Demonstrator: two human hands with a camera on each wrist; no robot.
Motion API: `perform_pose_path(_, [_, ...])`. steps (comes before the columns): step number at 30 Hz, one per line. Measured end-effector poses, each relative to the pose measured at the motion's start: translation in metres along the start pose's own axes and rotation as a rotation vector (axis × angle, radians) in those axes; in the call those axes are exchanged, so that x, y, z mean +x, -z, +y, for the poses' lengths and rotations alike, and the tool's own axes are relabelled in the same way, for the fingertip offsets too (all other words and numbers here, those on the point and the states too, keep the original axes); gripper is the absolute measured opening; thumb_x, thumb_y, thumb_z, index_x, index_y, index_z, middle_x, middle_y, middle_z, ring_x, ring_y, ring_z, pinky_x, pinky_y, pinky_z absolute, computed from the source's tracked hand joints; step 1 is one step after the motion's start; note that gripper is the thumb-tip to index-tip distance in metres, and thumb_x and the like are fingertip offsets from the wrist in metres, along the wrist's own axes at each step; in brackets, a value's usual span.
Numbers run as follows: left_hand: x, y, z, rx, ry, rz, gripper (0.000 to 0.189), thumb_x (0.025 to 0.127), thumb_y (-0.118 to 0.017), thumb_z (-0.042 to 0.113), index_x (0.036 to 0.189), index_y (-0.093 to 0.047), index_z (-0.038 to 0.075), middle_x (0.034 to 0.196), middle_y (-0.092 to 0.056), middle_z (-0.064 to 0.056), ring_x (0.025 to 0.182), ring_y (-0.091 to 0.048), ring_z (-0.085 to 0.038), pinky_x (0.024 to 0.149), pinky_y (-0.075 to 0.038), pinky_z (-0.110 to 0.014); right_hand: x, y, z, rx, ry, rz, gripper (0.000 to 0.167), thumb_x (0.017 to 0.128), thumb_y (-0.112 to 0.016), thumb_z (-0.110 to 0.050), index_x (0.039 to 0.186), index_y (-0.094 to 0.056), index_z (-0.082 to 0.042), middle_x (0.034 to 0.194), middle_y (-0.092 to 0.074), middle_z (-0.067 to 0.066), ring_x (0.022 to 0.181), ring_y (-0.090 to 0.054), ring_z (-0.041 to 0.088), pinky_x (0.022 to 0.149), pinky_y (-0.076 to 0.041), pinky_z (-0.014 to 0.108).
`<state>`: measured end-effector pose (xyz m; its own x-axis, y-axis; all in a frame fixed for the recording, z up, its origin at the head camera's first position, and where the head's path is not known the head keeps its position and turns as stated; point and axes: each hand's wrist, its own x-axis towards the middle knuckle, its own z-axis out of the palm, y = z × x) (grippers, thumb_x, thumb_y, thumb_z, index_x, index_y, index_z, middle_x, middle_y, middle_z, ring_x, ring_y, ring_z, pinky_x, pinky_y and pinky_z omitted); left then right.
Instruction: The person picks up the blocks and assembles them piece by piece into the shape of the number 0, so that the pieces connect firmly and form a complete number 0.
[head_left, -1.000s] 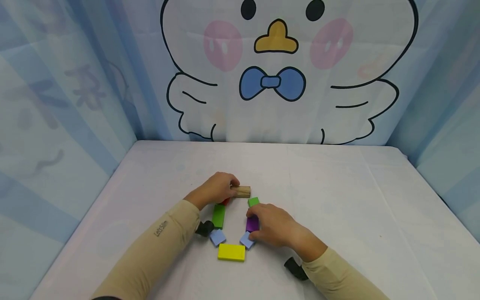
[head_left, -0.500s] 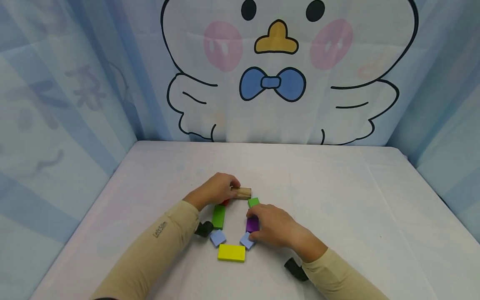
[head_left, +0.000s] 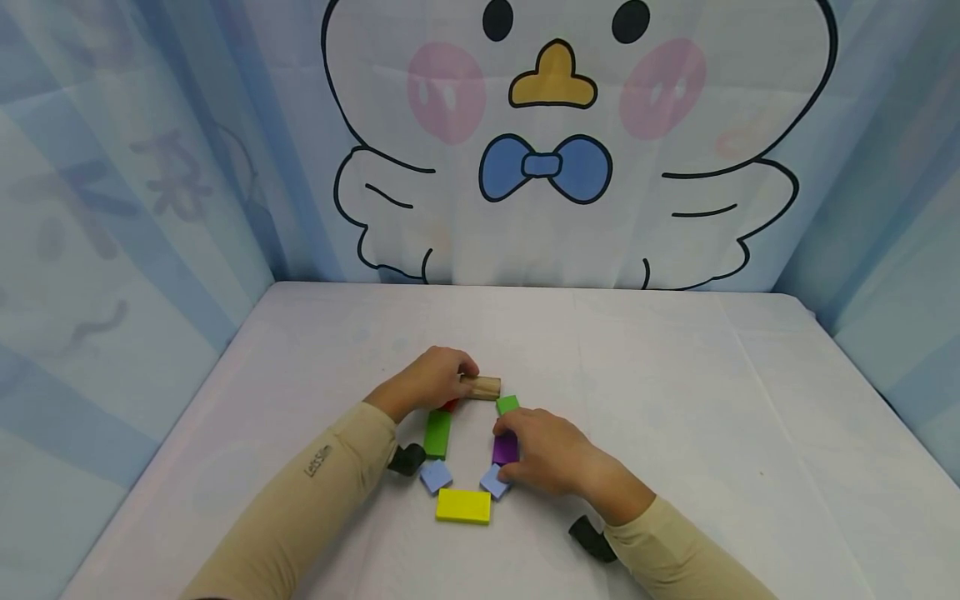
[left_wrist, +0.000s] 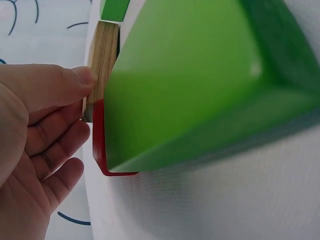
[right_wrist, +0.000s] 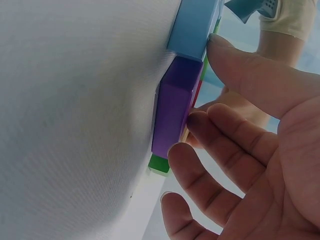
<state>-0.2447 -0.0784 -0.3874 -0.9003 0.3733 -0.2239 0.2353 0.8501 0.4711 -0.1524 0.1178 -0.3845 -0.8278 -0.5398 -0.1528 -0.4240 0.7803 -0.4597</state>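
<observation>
Toward the far side of a ring of coloured blocks, my left hand [head_left: 429, 379] pinches a striped wooden block [left_wrist: 104, 55] between thumb and fingers. A red block [left_wrist: 99, 137] meets the wooden one, and a long green block [head_left: 437, 434] comes after it. My right hand [head_left: 551, 450] rests at the ring's right side, fingers loosely bent. Its thumb touches a light blue block [right_wrist: 192, 30], and its fingertips lie along the purple block [right_wrist: 175, 107]. Beyond the purple one is a small green block [head_left: 507, 403], slightly apart from the wooden block's right end.
A yellow block [head_left: 462, 506] lies at the near side of the ring, with another light blue block [head_left: 436, 477] at its left corner. A black wrist camera [head_left: 592, 539] hangs by the right sleeve. White cloth covers the table [head_left: 675, 375], and a printed curtain [head_left: 555, 233] stands behind.
The wooden block in my left hand has shifted very slightly toward me, nearer the small green block. My right hand has stayed still.
</observation>
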Motion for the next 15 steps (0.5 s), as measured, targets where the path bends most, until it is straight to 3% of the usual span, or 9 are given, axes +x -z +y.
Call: perform_pose_path(15, [-0.0005, -0.0012, -0.0009, -0.011, 0.012, -0.012, 0.027, 0.094, -0.072, 0.014, 0.120, -0.069, 0.009, 0.116, -0.066, -0.004, 0.100, -0.058, -0.018, 0.098, -0.049, -0.035, 0.0006, -0.0004, -0.0003, -0.007, -0.014, -0.002, 0.046, 0.083, -0.084, -0.024, 0.122, -0.064, -0.009, 0.118, -0.064, 0.006, 0.106, -0.058, 0.025, 0.096, -0.048, 0.045])
